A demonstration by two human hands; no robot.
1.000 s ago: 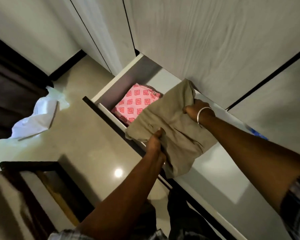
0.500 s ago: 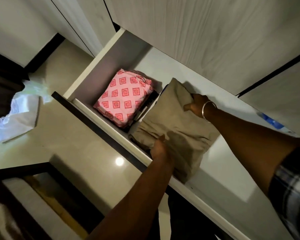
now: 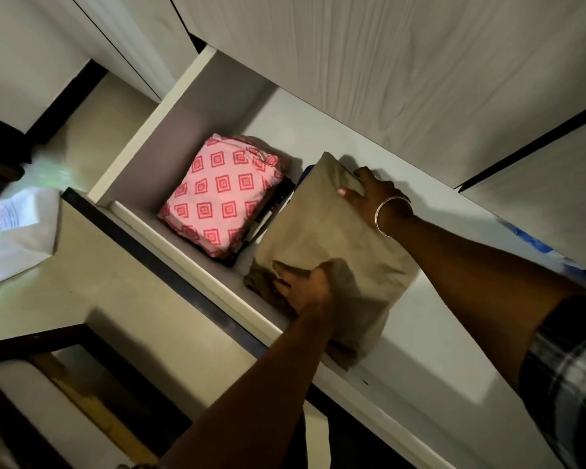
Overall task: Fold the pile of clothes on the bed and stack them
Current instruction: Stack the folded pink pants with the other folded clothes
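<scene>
I see an open white drawer [image 3: 197, 262] below pale wood-grain wardrobe doors [image 3: 369, 72]. Inside it, a folded khaki garment [image 3: 322, 238] lies just beside a folded pink cloth with red diamond pattern [image 3: 222, 194], which sits on a darker stack. My left hand [image 3: 305, 289] grips the near edge of the khaki garment, the fingers curled around the cloth. My right hand [image 3: 369, 194], with a metal bangle [image 3: 388, 214] on the wrist, holds the far edge; its thumb lies on top and the fingers go behind the fold. A white plastic bag [image 3: 14, 238] lies on the floor to the left.
</scene>
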